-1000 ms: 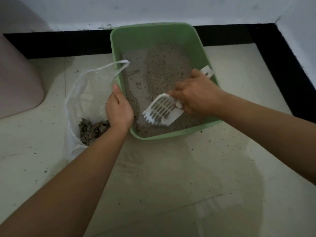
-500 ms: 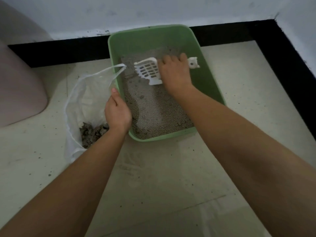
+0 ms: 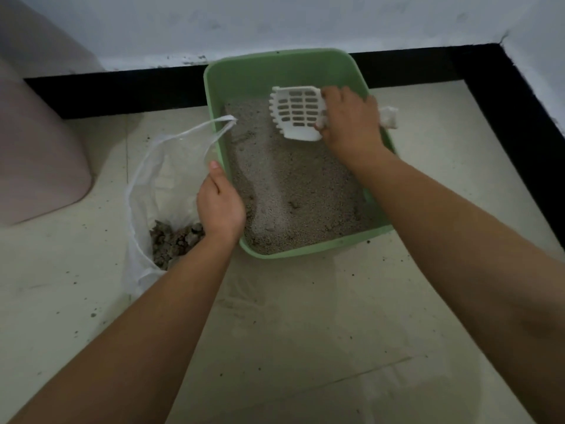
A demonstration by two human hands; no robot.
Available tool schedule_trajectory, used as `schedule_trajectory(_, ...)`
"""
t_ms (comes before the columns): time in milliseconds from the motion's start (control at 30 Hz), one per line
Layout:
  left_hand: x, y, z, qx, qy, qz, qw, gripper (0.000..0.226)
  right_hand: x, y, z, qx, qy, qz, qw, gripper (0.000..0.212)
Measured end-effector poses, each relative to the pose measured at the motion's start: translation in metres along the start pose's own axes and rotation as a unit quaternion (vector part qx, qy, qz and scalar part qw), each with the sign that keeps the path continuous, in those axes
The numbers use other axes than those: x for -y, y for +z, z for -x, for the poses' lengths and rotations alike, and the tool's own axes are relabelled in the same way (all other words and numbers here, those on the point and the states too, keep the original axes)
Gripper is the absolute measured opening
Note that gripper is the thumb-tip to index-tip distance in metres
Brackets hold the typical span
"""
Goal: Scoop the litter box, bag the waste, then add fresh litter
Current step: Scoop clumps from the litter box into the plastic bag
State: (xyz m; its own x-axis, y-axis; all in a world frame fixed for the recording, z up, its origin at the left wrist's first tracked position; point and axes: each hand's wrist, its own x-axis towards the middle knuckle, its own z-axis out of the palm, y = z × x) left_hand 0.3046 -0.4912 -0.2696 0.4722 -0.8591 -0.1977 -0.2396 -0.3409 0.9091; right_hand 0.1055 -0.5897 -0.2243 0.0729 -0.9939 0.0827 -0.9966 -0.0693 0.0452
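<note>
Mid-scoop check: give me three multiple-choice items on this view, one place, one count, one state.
1. Where is the white slotted plastic scoop?
A. Over the far end of the green plastic litter box
B. Flat on the floor
C. Against the wall

2. How many hands grip the scoop?
A. None
B. One
C. Two

3. The translucent white plastic bag is:
A. Tied shut
B. Open, holding grey clumps
C. Open, empty

1 A: it hovers above the box's far end.
2 B: only the right hand holds it.
3 B: its mouth gapes, clumps lie inside.
</note>
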Motion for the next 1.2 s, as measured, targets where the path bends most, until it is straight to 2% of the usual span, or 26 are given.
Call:
schedule_trajectory(133, -0.002, -0.001, 0.000, 0.007, -0.006, 0.002, 1.000, 0.062, 0.045, 0.014, -0.008, 0.023, -0.108, 0.054, 0.992, 0.065)
schedule_trajectory(200, -0.002, 0.000, 0.000, 0.004, -0.007, 0.005, 1.000, 0.061, 0.051, 0.013, -0.003, 0.053, -0.165, 0.040, 0.984, 0.060)
schedule_trajectory(333, 0.000, -0.001, -0.001, 0.005, -0.015, 0.012, 1.000, 0.062, 0.023, -0.007, 0.024, 0.127, -0.274, -0.020, 0.953, 0.050)
schedule_trajectory(400, 0.000, -0.001, -0.002, 0.004, -0.019, 0.018, 1.000, 0.063, -0.003, -0.021, 0.034, 0.118, -0.298, -0.015, 0.947, 0.049)
schedule_trajectory(500, 0.001, -0.001, -0.002, 0.001, -0.020, 0.024, 1.000, 0.060, -0.033, -0.040, 0.044, 0.035, -0.271, 0.011, 0.962, 0.048)
schedule_trajectory(567, 0.000, -0.001, 0.000, 0.002, -0.027, 0.034, 0.999, 0.057, -0.042, -0.045, 0.045, 0.027, -0.227, 0.037, 0.973, 0.047)
schedule_trajectory(733, 0.002, -0.002, -0.001, 0.007, -0.036, 0.056, 0.998, 0.061, -0.030, -0.028, 0.050, 0.153, -0.219, 0.073, 0.961, 0.037)
schedule_trajectory(833, 0.003, -0.001, -0.002, 0.015, -0.041, 0.071, 0.996, 0.062, -0.029, -0.022, 0.056, 0.204, -0.197, 0.030, 0.958, 0.030)
schedule_trajectory(1000, 0.003, -0.002, -0.002, 0.027, -0.049, 0.088, 0.995, 0.062, -0.013, 0.001, 0.070, 0.243, -0.157, -0.074, 0.955, 0.024)
schedule_trajectory(1133, 0.006, -0.001, -0.003, 0.027, -0.054, 0.090, 0.994, 0.062, 0.018, 0.026, 0.075, 0.188, -0.142, -0.084, 0.968, 0.026)
schedule_trajectory(1200, 0.006, 0.000, -0.003, 0.023, -0.050, 0.094, 0.994, 0.061, 0.021, 0.031, 0.075, 0.143, -0.165, -0.079, 0.973, 0.031)
